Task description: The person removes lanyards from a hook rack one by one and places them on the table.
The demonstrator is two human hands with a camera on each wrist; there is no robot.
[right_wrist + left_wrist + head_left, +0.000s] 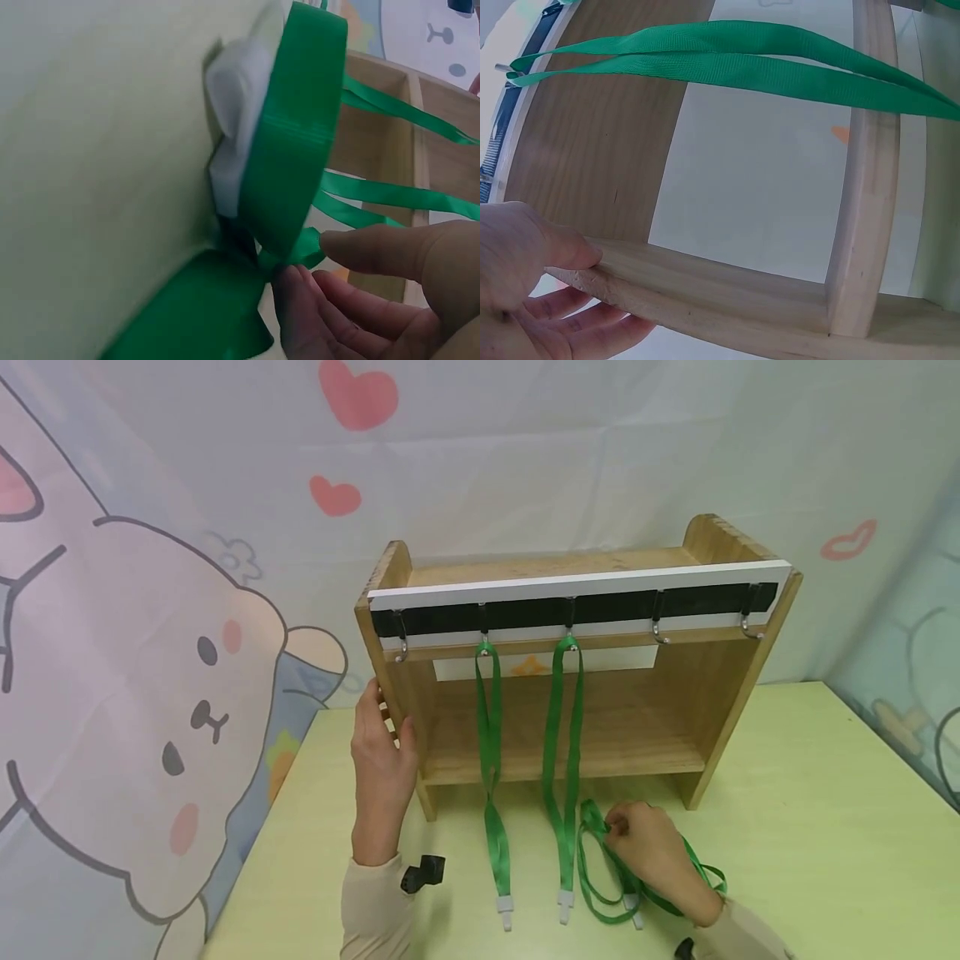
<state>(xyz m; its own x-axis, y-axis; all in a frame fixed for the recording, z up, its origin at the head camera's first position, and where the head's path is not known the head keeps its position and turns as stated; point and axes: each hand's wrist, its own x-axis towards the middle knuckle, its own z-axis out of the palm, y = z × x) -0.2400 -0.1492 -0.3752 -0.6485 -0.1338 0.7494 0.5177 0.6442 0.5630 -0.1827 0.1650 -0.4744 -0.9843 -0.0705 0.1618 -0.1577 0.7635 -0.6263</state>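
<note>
Nearest, the person's right hand [647, 845] has its grip closed, thumb and fingertips pinching loose green lanyard ribbon [591, 815]; its coils lie on the pale yellow-green bench [817, 852], a white plastic clip [633, 903] among them. Farther in, the left hand [384, 762] grips the left side of a wooden shelf unit [720, 693], thumb inside, fingers outside. Across its front, a white board [465, 597] bears five metal hooks [659, 632]; two matching lanyards [491, 743] hang from the second and third. Behind is a printed backdrop [525, 468] with hearts.
</note>
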